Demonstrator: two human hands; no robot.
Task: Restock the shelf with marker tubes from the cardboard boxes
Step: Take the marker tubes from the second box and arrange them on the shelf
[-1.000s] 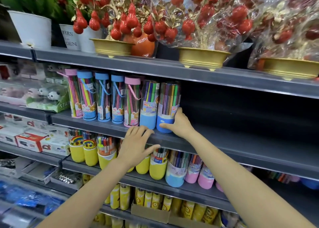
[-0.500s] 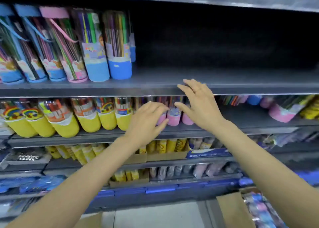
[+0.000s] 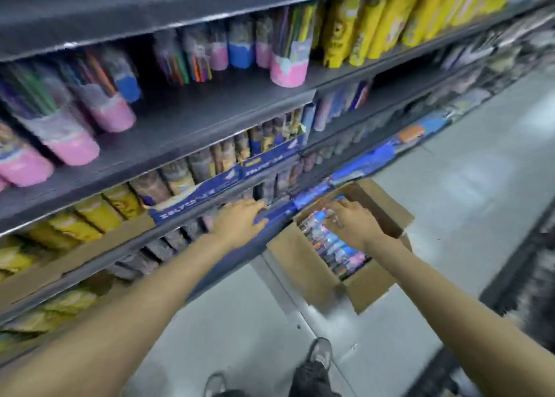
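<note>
Both hands dropping from upper shelf level since half second ago; view tilting down toward floor. Right hand [image 3: 348, 222] reaching into open cardboard box [image 3: 372, 288] on floor, fingers curling over marker tubes [image 3: 333, 243] packed inside; actual grip blurred, cannot tell. Left hand [image 3: 240, 221] lying flat, fingers spread, resting on blue shelf edge [image 3: 279, 212]. Blue display tray [image 3: 225, 183] bearing white lettering, unreadable.

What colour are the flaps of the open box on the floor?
Plain brown cardboard flaps, seen in the head view.
</note>
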